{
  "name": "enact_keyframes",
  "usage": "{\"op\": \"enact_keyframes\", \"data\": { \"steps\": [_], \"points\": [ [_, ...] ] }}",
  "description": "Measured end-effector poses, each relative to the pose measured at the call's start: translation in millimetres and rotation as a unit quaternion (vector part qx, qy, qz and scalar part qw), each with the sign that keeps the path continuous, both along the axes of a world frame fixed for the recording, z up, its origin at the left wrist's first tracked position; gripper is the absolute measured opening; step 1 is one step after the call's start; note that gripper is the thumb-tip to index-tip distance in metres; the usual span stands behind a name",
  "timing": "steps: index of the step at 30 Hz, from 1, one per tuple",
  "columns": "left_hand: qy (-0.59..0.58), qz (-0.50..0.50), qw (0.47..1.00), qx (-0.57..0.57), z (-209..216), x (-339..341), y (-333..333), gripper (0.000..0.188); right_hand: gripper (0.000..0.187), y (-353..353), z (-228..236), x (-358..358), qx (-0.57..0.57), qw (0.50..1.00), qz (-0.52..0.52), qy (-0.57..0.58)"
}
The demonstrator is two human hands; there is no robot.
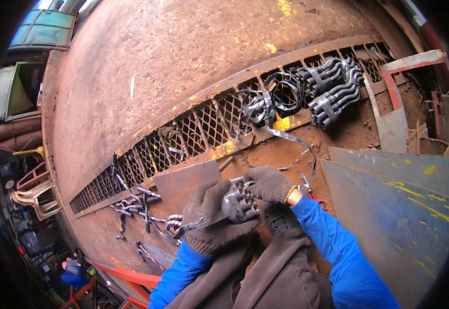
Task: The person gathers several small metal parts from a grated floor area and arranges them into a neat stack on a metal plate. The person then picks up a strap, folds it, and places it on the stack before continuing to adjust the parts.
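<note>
Above my lap is a bundle of short dark metal tubes (248, 201), their round open ends turned to the right. Silver-grey tape wraps the bundle, and a loose tape strip (202, 223) trails off to the left. My left hand (204, 211), in a dark knitted glove, is closed around the bundle from the left and below. With the same kind of glove, my right hand (271, 185) grips the bundle's upper right side, fingers bent at the tube ends. Its fingertips are partly hidden.
Bent tubes (142, 205) lie loose at the left beside a flat metal plate (187, 180). Taped bundles of bent tubes (335, 92) and tangled tape (260, 109) rest on the rusty floor grating (198, 129). Large metal sheets (379, 201) stand at the right. A person (72, 273) is far left.
</note>
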State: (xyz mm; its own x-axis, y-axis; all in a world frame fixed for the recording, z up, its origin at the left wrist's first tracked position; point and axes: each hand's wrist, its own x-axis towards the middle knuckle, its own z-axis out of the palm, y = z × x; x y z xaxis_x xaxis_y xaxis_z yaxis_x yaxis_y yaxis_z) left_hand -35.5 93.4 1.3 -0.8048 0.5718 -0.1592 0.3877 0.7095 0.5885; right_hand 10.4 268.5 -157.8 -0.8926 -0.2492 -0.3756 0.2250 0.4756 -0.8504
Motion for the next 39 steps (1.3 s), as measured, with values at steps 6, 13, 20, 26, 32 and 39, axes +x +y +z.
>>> {"op": "enact_keyframes", "data": {
  "steps": [6,13,20,26,32,39],
  "points": [
    [0.008,-0.006,1.000,0.005,-3.6,0.4,-3.2,0.089,0.025,14.0,5.6,-31.9,0.017,0.997,0.061,0.047],
    [-0.016,-0.059,0.995,0.075,-9.9,-7.5,-6.9,0.085,0.031,14.2,11.6,-51.4,0.049,0.991,0.116,0.041],
    [0.007,-0.022,0.996,0.081,-13.7,5.6,-14.8,0.086,0.031,12.0,-8.3,-43.7,0.056,0.987,0.139,0.053],
    [0.002,0.013,0.994,0.112,6.6,8.7,-22.3,0.077,0.049,31.2,56.2,-136.5,0.199,0.917,0.344,-0.010],
    [-0.001,0.085,0.975,0.206,-27.9,10.6,-41.2,0.037,0.049,-29.6,176.6,-187.7,0.414,0.792,0.434,0.115],
    [-0.002,0.088,0.947,0.309,-38.0,12.0,-47.1,0.029,0.060,-79.4,228.3,-158.1,0.449,0.799,0.395,0.067]
  ]
}}
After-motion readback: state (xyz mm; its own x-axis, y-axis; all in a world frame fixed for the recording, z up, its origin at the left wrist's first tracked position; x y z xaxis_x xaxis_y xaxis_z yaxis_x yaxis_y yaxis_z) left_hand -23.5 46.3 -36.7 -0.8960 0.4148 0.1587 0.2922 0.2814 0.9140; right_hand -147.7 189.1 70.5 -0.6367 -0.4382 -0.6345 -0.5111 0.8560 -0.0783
